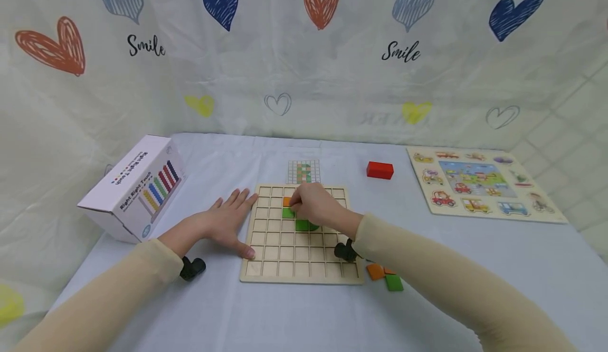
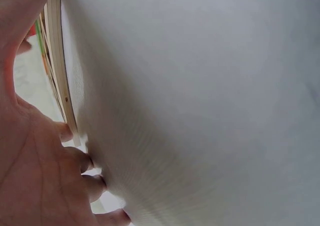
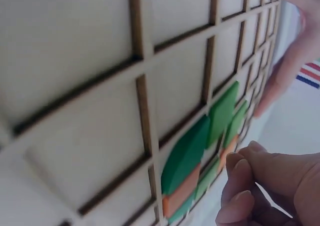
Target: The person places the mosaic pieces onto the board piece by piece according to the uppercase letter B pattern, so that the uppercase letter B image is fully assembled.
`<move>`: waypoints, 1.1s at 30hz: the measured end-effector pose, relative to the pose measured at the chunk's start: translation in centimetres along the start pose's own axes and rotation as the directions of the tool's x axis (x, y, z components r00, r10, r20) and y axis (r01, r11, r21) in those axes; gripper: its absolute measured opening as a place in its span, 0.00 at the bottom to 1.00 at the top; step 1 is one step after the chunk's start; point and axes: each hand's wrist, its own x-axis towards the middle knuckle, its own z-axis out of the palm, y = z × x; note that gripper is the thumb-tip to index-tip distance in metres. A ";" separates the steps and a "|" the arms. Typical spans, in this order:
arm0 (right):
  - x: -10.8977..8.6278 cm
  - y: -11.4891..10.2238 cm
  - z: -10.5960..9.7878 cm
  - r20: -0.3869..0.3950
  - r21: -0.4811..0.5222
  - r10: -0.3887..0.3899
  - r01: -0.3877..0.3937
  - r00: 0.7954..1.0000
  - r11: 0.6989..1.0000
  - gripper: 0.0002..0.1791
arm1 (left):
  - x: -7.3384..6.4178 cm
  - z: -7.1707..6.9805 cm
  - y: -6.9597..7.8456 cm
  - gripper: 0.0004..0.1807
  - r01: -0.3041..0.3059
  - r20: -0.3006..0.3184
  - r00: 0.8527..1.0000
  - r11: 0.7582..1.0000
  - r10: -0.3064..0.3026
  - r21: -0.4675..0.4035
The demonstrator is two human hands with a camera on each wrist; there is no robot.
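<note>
A square wooden grid board (image 1: 275,238) lies on the table, with orange (image 1: 287,201) and green tiles (image 1: 302,225) in some cells. My left hand (image 1: 225,224) lies spread at its left edge, thumb and fingertips touching the rim; the left wrist view shows the palm (image 2: 40,161) beside the board's side (image 2: 62,71). Over the upper middle of the board is my right hand (image 1: 313,204), fingers curled and thumb meeting the index finger. Nothing shows between these fingertips in the right wrist view, where a dark green rounded tile (image 3: 185,156) sits nearby. The hand covers some cells in the head view.
Loose orange (image 1: 375,272) and green tiles (image 1: 393,282) lie by the board's lower right corner. A printed grid pattern card (image 1: 304,171) is behind the board. Farther out are a red block (image 1: 380,170), a vehicle picture puzzle (image 1: 480,183) and a white box (image 1: 133,188).
</note>
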 end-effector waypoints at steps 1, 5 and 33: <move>-0.2 0.2 -0.3 -0.004 0.003 -0.002 0.002 1.000 1.000 0.09 | 0.0 0.0 0.0 0.78 -0.001 0.000 1.000 1.000 0.001 0.001; -1.4 1.5 -1.5 -0.038 0.009 0.008 -0.007 0.999 1.000 0.08 | 0.2 0.1 0.0 0.78 -0.003 0.001 1.000 1.000 0.003 0.002; -10.8 15.1 -5.5 0.027 0.079 0.100 -0.102 0.995 0.992 0.16 | -0.2 0.0 0.4 0.78 0.008 0.003 1.000 1.000 -0.008 -0.021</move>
